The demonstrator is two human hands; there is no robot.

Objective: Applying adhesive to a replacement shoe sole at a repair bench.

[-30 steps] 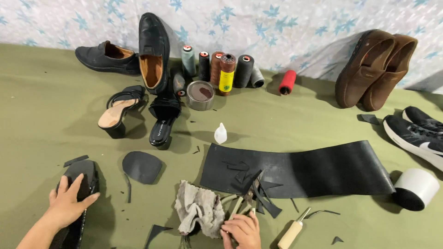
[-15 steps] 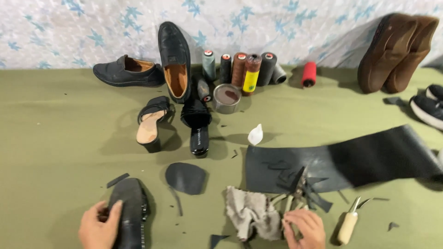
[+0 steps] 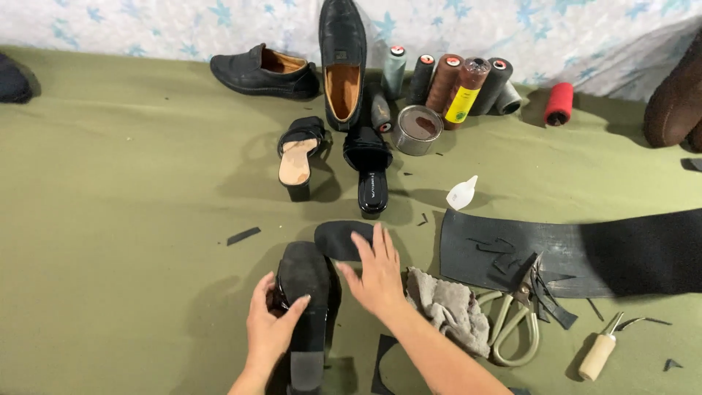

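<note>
Both hands sit low in the frame over the olive cloth (image 3: 131, 219). We see the left hand (image 3: 269, 329) wrapped around a black heeled shoe (image 3: 303, 307) that lies sole up, thumb on the sole and fingers curled around its left edge, so it grips the shoe. We see the right hand (image 3: 376, 274) spread flat and open, fingers straight, its fingertips resting on a black cut-out sole piece (image 3: 340, 238) that lies just beyond the shoe's toe, touching or nearly touching it. Just right of that wrist lies a grey rag (image 3: 450, 307), with pale-handled scissors (image 3: 515, 322) beside it on the edge of a black rubber sheet (image 3: 585, 252). We note a wooden-handled awl (image 3: 601, 351) further right, a small white glue bottle (image 3: 462, 194) above the sheet, and a pair of black sandals (image 3: 333, 161) beyond the hands.
</note>
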